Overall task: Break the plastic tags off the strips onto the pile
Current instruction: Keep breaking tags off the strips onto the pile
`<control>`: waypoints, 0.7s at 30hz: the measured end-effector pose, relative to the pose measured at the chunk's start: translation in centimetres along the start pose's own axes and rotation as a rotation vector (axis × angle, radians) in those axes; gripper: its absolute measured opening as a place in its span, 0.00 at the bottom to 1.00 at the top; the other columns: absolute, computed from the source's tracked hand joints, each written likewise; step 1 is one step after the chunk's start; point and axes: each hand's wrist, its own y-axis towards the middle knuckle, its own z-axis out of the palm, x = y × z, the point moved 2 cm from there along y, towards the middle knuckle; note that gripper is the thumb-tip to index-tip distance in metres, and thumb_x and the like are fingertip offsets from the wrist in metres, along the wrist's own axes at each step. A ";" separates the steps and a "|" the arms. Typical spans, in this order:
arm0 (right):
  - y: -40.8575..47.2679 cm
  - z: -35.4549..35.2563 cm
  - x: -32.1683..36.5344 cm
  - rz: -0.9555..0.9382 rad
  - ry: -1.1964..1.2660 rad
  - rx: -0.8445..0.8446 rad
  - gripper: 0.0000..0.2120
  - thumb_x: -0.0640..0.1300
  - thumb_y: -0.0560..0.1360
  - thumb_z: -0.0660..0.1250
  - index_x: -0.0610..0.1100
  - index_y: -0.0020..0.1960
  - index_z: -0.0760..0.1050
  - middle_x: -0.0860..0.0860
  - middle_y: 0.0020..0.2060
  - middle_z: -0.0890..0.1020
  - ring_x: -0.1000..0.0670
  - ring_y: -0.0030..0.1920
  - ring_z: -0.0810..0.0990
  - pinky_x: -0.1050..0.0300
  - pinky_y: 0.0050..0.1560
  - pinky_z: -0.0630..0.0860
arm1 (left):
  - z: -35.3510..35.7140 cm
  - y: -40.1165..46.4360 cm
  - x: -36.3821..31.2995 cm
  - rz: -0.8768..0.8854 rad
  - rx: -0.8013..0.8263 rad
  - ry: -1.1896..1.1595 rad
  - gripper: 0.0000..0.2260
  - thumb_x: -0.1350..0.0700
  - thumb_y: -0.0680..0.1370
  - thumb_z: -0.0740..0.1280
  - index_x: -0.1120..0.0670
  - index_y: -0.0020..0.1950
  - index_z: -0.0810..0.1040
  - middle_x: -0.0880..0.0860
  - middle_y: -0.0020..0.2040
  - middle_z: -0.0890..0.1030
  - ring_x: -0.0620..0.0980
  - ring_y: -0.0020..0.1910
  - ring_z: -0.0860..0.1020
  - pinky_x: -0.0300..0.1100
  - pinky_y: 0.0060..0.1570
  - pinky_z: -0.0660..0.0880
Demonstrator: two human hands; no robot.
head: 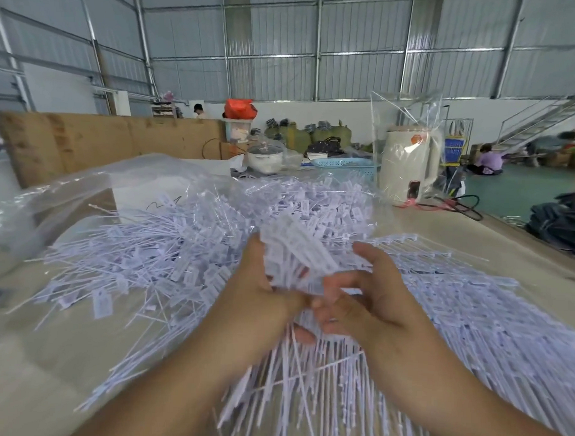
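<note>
A bunch of white plastic tag strips (294, 260) stands up between my two hands at the middle of the view, blurred by motion. My left hand (260, 295) grips the bunch from the left. My right hand (368, 295) grips it from the right, fingers curled round the strips. Behind and to the left lies a wide pile of loose white tags (167, 256) with thin tails. Unbroken strips (491, 309) lie stacked in rows to the right. Bare stems (306, 388) spread below my wrists.
A clear plastic bag (85, 191) lies at the back left on the table (46, 356). A white kettle in plastic wrap (408, 163), a blue basket (343, 164) and a pot (265, 158) stand at the far edge. A cardboard sheet (103, 139) lines the back left.
</note>
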 end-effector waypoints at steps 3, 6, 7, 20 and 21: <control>-0.5 -0.7 0.4 -0.060 -0.399 0.091 0.17 0.53 0.76 0.66 0.69 0.59 0.64 0.65 0.49 0.76 0.58 0.44 0.79 0.65 0.44 0.76 | -3.2 1.2 -0.1 -0.015 -0.171 -0.008 0.28 0.72 0.70 0.72 0.43 0.58 0.71 0.50 0.47 0.84 0.51 0.38 0.85 0.44 0.29 0.79; -0.5 -1.0 0.4 -0.107 -0.803 0.210 0.12 0.53 0.79 0.62 0.60 0.63 0.70 0.67 0.54 0.73 0.66 0.52 0.73 0.72 0.51 0.68 | -6.0 1.9 0.2 -0.072 -0.276 0.176 0.25 0.66 0.74 0.71 0.45 0.63 0.68 0.53 0.44 0.82 0.47 0.29 0.82 0.42 0.26 0.76; -0.5 -1.0 0.3 -0.110 -0.862 0.262 0.12 0.52 0.80 0.62 0.57 0.63 0.71 0.65 0.56 0.72 0.67 0.53 0.71 0.74 0.51 0.66 | -6.6 2.1 0.4 -0.104 -0.283 0.373 0.27 0.61 0.74 0.72 0.43 0.67 0.65 0.49 0.43 0.81 0.44 0.28 0.80 0.41 0.26 0.75; -0.3 -0.9 0.2 -0.249 -1.167 0.355 0.10 0.45 0.80 0.59 0.54 0.42 0.73 0.61 0.41 0.72 0.59 0.48 0.68 0.64 0.50 0.65 | -6.0 2.3 3.2 -0.050 -0.086 1.179 0.32 0.37 0.76 0.62 0.45 0.77 0.59 0.48 0.78 0.56 0.54 0.74 0.57 0.52 0.71 0.60; -0.3 -1.0 0.4 -0.257 -1.165 0.332 0.11 0.44 0.80 0.60 0.55 0.41 0.70 0.61 0.40 0.71 0.60 0.47 0.68 0.64 0.49 0.65 | -5.9 2.4 3.4 -0.047 -0.048 1.194 0.30 0.37 0.77 0.62 0.45 0.77 0.60 0.47 0.77 0.57 0.53 0.74 0.57 0.52 0.72 0.60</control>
